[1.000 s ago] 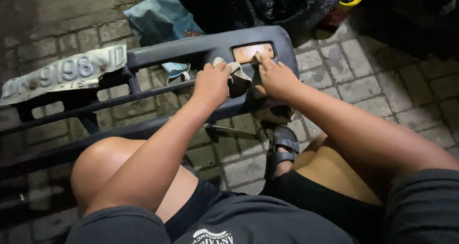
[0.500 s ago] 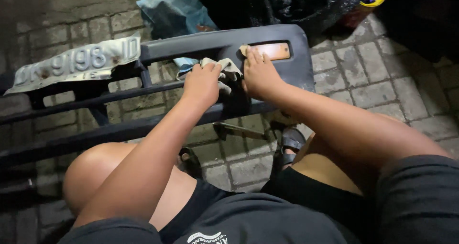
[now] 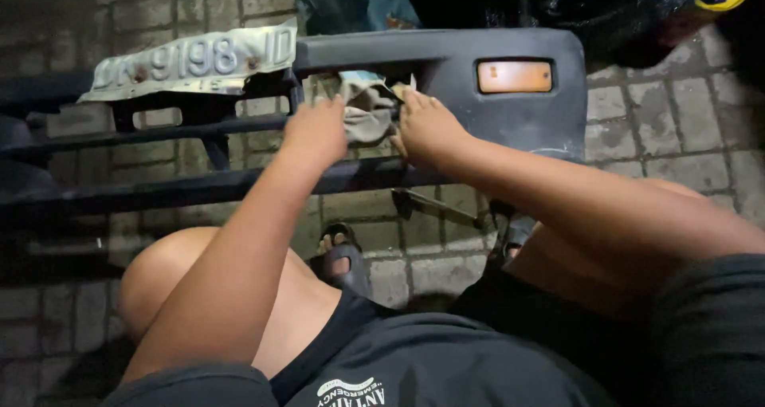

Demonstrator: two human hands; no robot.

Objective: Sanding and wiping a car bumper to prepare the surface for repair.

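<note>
Grey rag (image 3: 362, 112) gripped by both hands; bumper (image 3: 510, 128) behind.

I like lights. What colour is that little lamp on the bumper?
Orange lamp, seen in the head view.

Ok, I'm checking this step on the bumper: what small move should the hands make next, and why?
Probably press the cloth flat with the left hand and right hand and rub along the bumper. Both hands already grip the bunched cloth in the grille opening, so little of it meets the surface.

Left hand (image 3: 317, 132), right hand (image 3: 429, 126), fingers curled
</note>
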